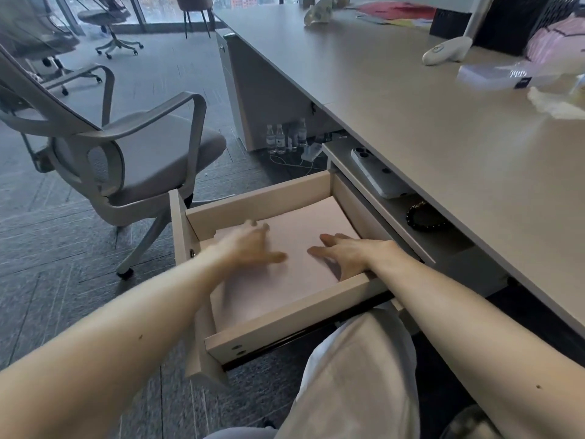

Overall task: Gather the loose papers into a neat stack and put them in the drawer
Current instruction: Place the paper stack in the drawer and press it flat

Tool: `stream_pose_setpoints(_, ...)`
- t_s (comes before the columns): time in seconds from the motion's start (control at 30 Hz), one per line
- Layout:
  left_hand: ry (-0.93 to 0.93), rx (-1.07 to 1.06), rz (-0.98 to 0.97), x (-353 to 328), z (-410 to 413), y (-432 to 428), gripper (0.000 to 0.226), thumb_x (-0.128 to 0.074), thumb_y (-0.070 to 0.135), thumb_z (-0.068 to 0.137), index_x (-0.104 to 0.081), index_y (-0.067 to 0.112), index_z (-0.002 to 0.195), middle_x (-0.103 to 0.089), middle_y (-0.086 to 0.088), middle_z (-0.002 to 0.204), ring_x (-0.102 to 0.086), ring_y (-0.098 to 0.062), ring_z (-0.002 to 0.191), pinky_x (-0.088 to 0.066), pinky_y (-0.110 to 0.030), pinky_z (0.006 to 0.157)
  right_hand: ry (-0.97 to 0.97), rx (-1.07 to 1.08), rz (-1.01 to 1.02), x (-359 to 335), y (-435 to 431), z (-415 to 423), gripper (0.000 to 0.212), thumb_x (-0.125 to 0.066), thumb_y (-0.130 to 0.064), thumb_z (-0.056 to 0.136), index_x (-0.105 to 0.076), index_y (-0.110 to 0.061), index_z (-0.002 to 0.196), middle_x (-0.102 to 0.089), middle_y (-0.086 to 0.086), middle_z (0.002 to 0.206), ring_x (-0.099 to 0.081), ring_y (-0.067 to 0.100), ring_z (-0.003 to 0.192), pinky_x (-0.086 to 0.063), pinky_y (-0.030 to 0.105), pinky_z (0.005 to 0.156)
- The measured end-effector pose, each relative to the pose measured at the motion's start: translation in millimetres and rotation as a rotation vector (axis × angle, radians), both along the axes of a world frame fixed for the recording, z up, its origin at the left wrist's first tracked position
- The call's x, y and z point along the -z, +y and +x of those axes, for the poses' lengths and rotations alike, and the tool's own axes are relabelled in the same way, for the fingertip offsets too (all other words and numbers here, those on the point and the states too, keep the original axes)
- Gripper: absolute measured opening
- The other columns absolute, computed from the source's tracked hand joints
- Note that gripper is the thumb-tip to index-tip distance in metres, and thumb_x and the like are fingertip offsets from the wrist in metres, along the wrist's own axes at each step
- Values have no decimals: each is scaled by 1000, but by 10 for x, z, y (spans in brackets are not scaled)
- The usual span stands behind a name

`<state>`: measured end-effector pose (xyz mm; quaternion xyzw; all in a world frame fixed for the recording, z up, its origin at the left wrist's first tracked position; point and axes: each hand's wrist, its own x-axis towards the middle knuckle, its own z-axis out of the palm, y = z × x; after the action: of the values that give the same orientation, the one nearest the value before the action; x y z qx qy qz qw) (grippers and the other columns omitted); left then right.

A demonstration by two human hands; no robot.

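**Figure.** Open beige wooden drawer [285, 324] below the grey laminate bench [443, 128]. It holds the stack of pale pink paper sheets [294, 280], which lies flat on the drawer floor and fills most of it. The left hand [253, 245], blurred, lies over the far left part of the stack. The right hand [348, 253] rests on the right part, just beside the right wall. Both grips are released: fingers extended and spread, palms down on the top sheet, nothing pinched or curled round. The stack thus lies beneath the grips, not within them.

Risks, as judged: the far left corner of the stack shows stepped edges, so the sheets are not fully squared. A sideways slide of a flat palm could fan the top sheets further or ride one up a wall, where shutting the drawer might crease it. Fingers left inside could be caught as the drawer shuts.
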<state>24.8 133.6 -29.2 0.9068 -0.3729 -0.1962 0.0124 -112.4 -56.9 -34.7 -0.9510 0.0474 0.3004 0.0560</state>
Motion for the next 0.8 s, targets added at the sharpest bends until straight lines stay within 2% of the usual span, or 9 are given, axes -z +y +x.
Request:
stream_pose_setpoints(0.07, -68, -81, 101, -12, 198, -2, 68, -70, 48, 76, -47, 11, 128, -53, -12, 129, -56, -34, 116, -49, -44, 96, -7, -11, -19, 27, -3, 9, 97, -73, -19, 76, -15, -38, 151, -12, 7, 158, -14, 32, 144, -33, 56, 109)
stream_pose_setpoints(0.1, -55, -103, 145, 30, 230, 6, 65, -69, 48, 73, -51, 11, 124, -57, -12, 125, -58, -33, 113, -51, -44, 93, -15, -15, -26, 44, -9, 14, 97, -73, -18, 76, -16, -38, 151, -13, 7, 157, -16, 32, 143, -36, 56, 106)
stream_pose_setpoints(0.2, -30, -124, 158, 108, 249, -2, 63, -66, 61, 68, -62, 14, 110, -61, -7, 111, -60, -29, 101, -54, -40, 87, -34, -34, -35, 95, -41, 21, 94, -71, -21, 76, -16, -37, 151, -16, 9, 155, -19, 34, 141, -38, 55, 104)
stream_pose_setpoints(0.3, -67, -121, 117, 54, 308, 23, 59, -68, 67, 69, -60, 17, 98, -57, -5, 103, -56, -26, 94, -52, -34, 81, -69, -41, -32, 117, -30, 18, 89, -71, -28, 78, -19, -37, 150, -22, 10, 152, -25, 34, 137, -41, 52, 99)
stream_pose_setpoints(0.4, -132, -88, 166, 13, 253, 54, 68, -67, 71, 69, -61, 15, 108, -61, -7, 115, -57, -27, 99, -47, -34, 78, -110, -52, -24, 93, -15, 9, 84, -72, -34, 79, -24, -35, 148, -30, 10, 146, -32, 33, 133, -43, 46, 87)
stream_pose_setpoints(0.47, -250, 8, 88, 1, 101, 21, 81, -66, 75, 65, -55, 17, 121, -53, -8, 124, -54, -30, 110, -46, -42, 82, -130, -56, -27, 90, -1, 5, 80, -72, -36, 78, -30, -32, 145, -35, 11, 140, -37, 35, 129, -44, 45, 82)
stream_pose_setpoints(0.53, -192, 163, 22, -4, -92, -14, 90, -67, 78, 59, -48, 21, 126, -47, -4, 125, -52, -28, 111, -48, -44, 83, -143, -44, -29, 75, 20, -3, 77, -73, -41, 76, -35, -31, 142, -37, 11, 137, -40, 35, 127, -45, 45, 80)
stream_pose_setpoints(0.63, -99, 400, 120, 135, -321, 9, 92, -72, 67, 56, -38, 25, 130, -41, -1, 130, -48, -28, 114, -52, -50, 82, -138, -6, -13, 51, 33, -14, 79, -75, -45, 74, -36, -31, 141, -35, 12, 141, -38, 36, 132, -46, 50, 89)
stream_pose_setpoints(0.8, -70, 432, 84, 295, -317, 64, 86, -69, 61, 58, -36, 26, 129, -44, -3, 131, -52, -30, 112, -52, -49, 88, -120, 32, -16, 1, 46, -45, 83, -76, -49, 72, -34, -35, 142, -33, 8, 145, -36, 33, 134, -44, 54, 93)
